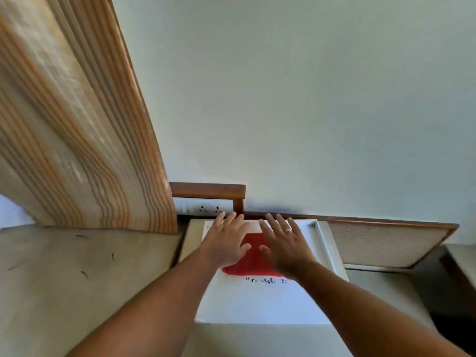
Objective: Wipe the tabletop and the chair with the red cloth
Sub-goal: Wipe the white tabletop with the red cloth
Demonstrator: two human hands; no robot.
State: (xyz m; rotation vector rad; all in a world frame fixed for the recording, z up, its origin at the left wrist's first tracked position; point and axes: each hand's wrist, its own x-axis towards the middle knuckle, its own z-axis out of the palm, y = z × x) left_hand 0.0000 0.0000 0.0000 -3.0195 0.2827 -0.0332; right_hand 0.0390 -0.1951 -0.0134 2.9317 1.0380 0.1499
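A flat, folded red cloth (253,261) lies on a white tabletop (257,302) that has a line of small black print on it. My left hand (226,240) is spread over the cloth's left part, fingers apart and pointing toward the wall. My right hand (286,243), with a ring on one finger, is spread over the cloth's right part. Both palms cover much of the cloth; whether they press on it or hover just above it is unclear. Neither hand grips anything. No chair is recognisable in view.
A striped orange-and-beige curtain (85,140) hangs at the left. A wooden-framed socket panel (208,202) sits on the pale wall behind the table. A wood-framed mesh panel (386,243) leans at the right. The grey floor (77,279) lies to the left.
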